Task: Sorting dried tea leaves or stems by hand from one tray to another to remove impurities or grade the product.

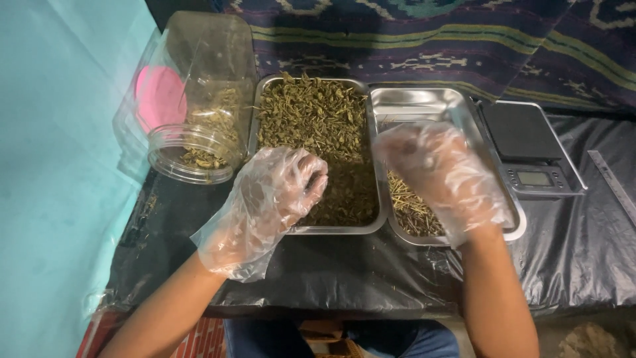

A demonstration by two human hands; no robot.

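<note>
Both my hands wear loose clear plastic gloves. My left hand [275, 195] hovers over the near end of a steel tray [311, 83] heaped with dried green herb [311, 126], fingers curled around a small pinch of it. My right hand [440, 176] is over a second steel tray [424, 99] to the right, fingers bent; what it holds is hidden by the glove. That tray has a small pile of thin dry stems [411, 209] at its near end, with its far half bare metal.
A clear plastic jar [199, 99] lies tilted at the left, mouth toward me, with dried herb inside and a pink lid behind. A digital scale [530, 146] stands right of the trays, a metal ruler [613, 182] beyond it. Black plastic sheet [583, 252] covers the table.
</note>
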